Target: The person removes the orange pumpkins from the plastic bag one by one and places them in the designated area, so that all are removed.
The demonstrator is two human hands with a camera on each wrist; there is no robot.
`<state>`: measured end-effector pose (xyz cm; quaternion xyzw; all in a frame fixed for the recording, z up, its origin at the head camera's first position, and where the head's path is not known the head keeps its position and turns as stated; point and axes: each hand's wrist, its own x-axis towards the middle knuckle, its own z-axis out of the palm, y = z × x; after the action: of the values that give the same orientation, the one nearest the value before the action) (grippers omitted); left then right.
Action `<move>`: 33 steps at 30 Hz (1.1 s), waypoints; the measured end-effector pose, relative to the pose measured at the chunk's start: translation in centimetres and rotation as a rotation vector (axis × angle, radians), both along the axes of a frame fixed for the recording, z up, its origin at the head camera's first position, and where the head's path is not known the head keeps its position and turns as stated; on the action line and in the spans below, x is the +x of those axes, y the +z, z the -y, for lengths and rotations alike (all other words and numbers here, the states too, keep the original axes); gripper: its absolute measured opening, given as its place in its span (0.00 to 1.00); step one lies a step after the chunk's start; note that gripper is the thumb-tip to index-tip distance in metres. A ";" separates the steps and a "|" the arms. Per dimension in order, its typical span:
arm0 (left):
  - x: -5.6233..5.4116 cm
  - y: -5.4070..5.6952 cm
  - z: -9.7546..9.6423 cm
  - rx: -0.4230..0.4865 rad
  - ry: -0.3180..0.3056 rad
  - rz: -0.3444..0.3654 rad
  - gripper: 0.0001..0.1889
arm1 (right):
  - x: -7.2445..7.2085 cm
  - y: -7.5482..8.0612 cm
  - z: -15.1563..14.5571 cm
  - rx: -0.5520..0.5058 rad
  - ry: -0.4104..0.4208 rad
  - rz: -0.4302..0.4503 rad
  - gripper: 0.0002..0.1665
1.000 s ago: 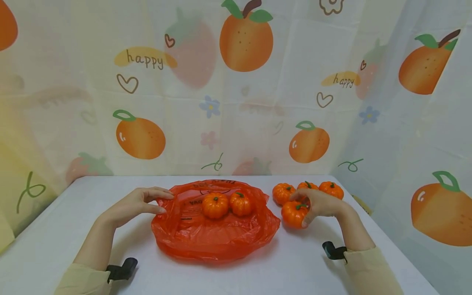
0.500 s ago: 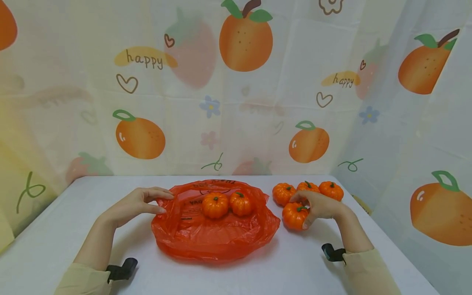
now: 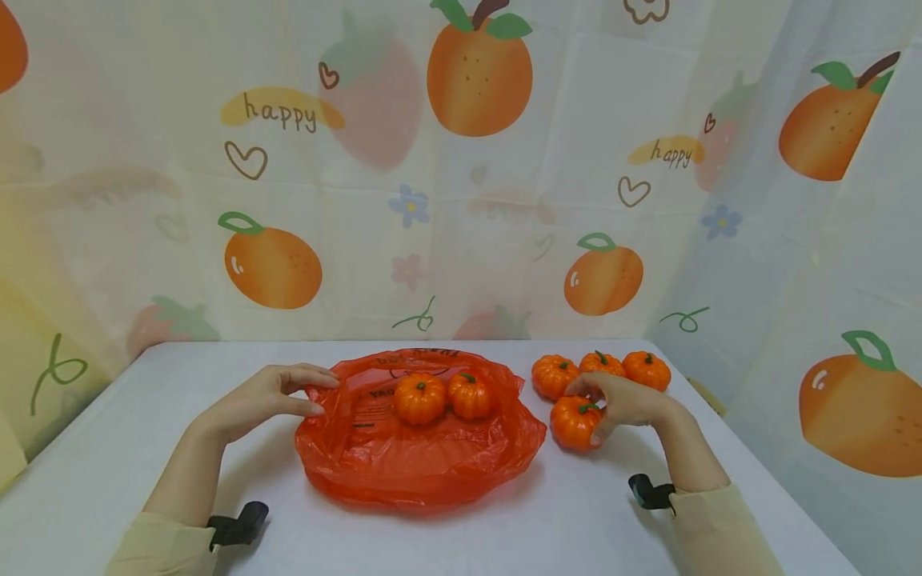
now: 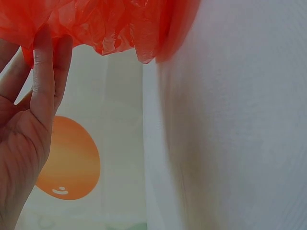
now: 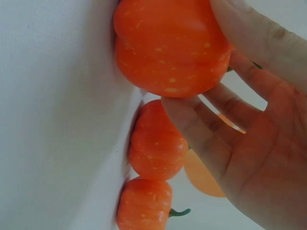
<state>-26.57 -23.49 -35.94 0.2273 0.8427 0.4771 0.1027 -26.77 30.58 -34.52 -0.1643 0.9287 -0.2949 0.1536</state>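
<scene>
Right hand (image 3: 628, 398): fingers clamped on near pumpkin (image 3: 572, 424), seemingly resting on bench (image 3: 540, 536), right of red bag (image 3: 410, 490) containing two pumpkins (image 3: 421, 400). Left hand (image 3: 262, 402): fingers and thumb apart, touching bag's left rim. Step, judged: grasping. Next move likely calls for lifting clear of bag's right rim.

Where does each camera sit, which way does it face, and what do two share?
Head: worn on the head, facing forward and down over the red bag, pumpkins and table; left hand, right hand and sleeves show.
Left wrist: worn there, facing the red bag's edge, table at frame right; the left hand shows.
Right wrist: worn there, facing the gripped pumpkin, others beyond; the right hand shows.
Shared: head and right wrist both show the right hand gripping that pumpkin.
</scene>
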 end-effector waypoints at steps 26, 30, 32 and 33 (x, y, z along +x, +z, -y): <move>0.1 0.0 0.0 0.028 -0.009 0.013 0.21 | -0.3 2.6 0.0 0.000 -0.008 -0.062 0.32; 0.1 0.0 0.0 0.029 -0.010 0.010 0.21 | -0.4 3.2 0.5 -0.021 -0.014 -0.074 0.32; 0.1 0.0 0.0 0.030 -0.011 0.009 0.21 | -0.5 3.4 0.7 -0.017 -0.007 -0.103 0.31; 0.1 0.0 0.0 0.029 -0.011 0.008 0.21 | -0.5 3.5 0.8 -0.019 -0.004 -0.115 0.30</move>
<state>-26.48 -23.50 -35.91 0.2317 0.8339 0.4897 0.1053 -27.28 29.79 -31.03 -0.1805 0.9334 -0.2942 0.0978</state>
